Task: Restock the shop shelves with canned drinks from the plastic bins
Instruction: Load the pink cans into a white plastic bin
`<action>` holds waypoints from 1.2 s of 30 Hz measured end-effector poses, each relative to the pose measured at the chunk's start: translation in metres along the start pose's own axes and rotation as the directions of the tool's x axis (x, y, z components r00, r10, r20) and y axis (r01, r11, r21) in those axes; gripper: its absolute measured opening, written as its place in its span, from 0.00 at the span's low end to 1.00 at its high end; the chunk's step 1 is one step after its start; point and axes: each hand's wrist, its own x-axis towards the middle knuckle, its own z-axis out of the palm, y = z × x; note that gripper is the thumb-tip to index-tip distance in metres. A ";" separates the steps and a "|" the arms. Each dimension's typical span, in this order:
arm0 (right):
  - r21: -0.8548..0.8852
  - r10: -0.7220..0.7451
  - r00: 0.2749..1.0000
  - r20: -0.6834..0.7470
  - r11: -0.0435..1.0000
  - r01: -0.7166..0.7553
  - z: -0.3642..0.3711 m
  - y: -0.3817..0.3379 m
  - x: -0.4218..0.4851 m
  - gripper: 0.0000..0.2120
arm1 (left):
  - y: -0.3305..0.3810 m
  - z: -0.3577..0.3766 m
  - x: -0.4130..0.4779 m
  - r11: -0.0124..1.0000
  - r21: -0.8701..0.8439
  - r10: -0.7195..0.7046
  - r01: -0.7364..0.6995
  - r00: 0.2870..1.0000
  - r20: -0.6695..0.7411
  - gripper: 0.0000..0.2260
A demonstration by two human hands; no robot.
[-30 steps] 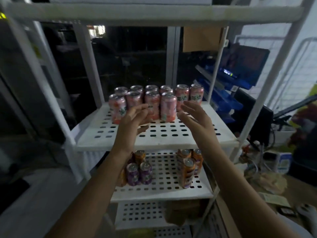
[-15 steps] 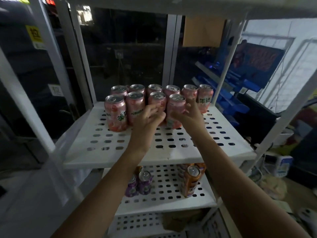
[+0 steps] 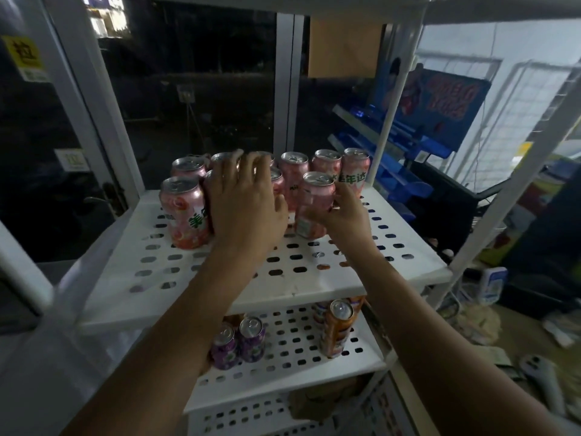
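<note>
Several pink drink cans stand in two rows on the white perforated shelf [image 3: 283, 272]. My left hand [image 3: 243, 202] lies over the middle cans with its fingers spread, hiding the ones beneath it. My right hand [image 3: 341, 212] grips the front right pink can [image 3: 314, 204] from its right side. The front left pink can [image 3: 185, 212] stands free beside my left hand.
On the lower shelf [image 3: 292, 363] stand two purple cans [image 3: 239, 344] and stacked orange cans [image 3: 338, 328]. White posts frame the rack. A blue display rack [image 3: 405, 136] stands to the right. Glass doors are behind. Clutter lies on the floor at right.
Both hands have moved forward onto the pink cans. My left hand now covers the middle cans, and my right hand has closed round the front right can.
</note>
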 end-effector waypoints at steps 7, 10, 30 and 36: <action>0.044 0.007 1.000 -0.028 0.999 -0.005 -0.009 0.001 -0.009 0.22 | 0.005 0.009 0.012 0.948 0.310 0.024 -0.070 0.988 0.150 0.36; 0.089 0.012 0.998 -0.054 0.996 -0.007 -0.014 -0.002 -0.014 0.23 | 0.010 0.014 0.005 0.997 0.036 0.070 -0.075 0.989 0.131 0.33; -0.023 0.093 0.822 -0.562 0.992 -0.127 -0.291 0.039 -0.217 0.22 | 0.279 -0.009 -0.074 0.200 -0.953 0.414 0.227 0.862 0.292 0.22; 0.004 0.269 0.676 -0.686 0.931 -0.366 -0.359 0.080 -0.313 0.32 | 0.385 -0.003 -0.148 0.099 -0.925 0.603 0.368 0.717 0.349 0.19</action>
